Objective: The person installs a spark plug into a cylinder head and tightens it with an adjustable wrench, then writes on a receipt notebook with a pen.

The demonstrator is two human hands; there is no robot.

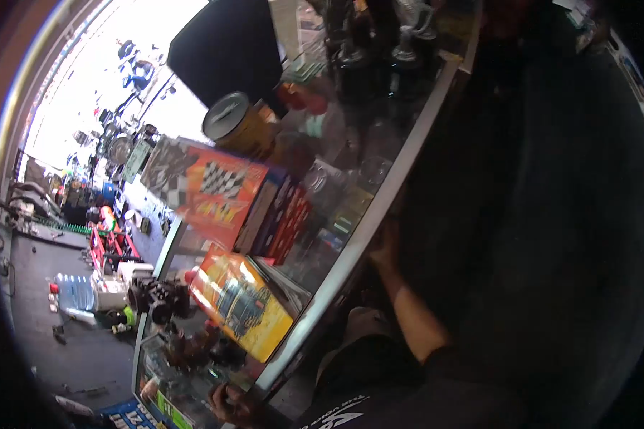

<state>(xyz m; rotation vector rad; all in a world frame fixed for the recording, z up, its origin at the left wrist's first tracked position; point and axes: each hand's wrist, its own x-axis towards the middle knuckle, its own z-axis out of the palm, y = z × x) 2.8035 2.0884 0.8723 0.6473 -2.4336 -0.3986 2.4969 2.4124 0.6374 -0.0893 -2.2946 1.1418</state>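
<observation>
The person's left hand [229, 404] lies low in the view, at the near end of a glass-topped counter [320, 261]. Its fingers are bent inward, partly curled; whether they grip anything cannot be told, as the hand is dim and blurred. The right hand [385, 247] reaches in from the other side, its forearm bare, and lies just beside the counter's pale metal edging [352, 243]. Its fingers fade into shadow, so neither their spread nor any hold or contact can be told.

On the counter, between the two hands and close to the edging, lies a yellow box [247, 304] with a vehicle pictured on its face. Beyond it stands an orange box [225, 186] bearing a chequered pattern, with a lidded tin [250, 136] just behind. A dark panel [225, 53] rises farther back. The person's dark shirt [415, 390], with white lettering, fills the lower part. On the floor, well apart, stands a clear bluish jug [75, 292].
</observation>
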